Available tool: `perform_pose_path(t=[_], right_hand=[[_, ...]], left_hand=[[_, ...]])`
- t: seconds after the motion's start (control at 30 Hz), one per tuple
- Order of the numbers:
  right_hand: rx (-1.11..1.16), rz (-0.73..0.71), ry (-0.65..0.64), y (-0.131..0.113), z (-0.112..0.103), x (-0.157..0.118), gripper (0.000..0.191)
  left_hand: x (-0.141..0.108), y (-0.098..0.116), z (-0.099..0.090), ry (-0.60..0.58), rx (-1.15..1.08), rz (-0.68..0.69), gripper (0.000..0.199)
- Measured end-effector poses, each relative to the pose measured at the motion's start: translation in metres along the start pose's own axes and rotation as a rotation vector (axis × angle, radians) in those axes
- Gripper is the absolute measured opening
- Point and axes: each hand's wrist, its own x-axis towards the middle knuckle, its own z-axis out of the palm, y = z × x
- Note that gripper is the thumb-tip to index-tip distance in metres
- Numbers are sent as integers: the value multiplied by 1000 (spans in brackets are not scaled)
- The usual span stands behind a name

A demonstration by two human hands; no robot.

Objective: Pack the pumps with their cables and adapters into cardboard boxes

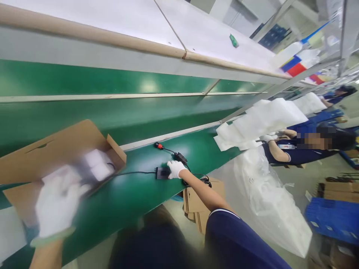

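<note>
My right hand (175, 169), in a white glove, grips the end of a black power adapter (162, 172) on the green bench. A thin black cable runs left from the adapter to an open cardboard box (81, 138). Close behind the hand lies a smaller black module (180, 157), its lead ending in a red and black connector (159, 145). Coiled black cable (206, 181) rests by my right wrist. My left hand (57, 205), gloved and smeared by motion, is over the box's near side; its hold is unclear. White packing pieces (98, 165) sit inside the box.
Folded cardboard (193, 198) stands below the bench's near edge. White foam sheets (260, 119) lie on the bench at right, above a large clear plastic bag (269, 194). Beyond them is a gloved co-worker (294, 147). A raised white shelf (112, 22) runs along the back.
</note>
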Motion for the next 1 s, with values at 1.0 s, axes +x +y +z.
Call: perform_pose_path(t=[1.0], right_hand=[[1279,-352,-22,-214,-87,-58,50]], left_hand=[[-44,38,13,-189,-690,135,42]])
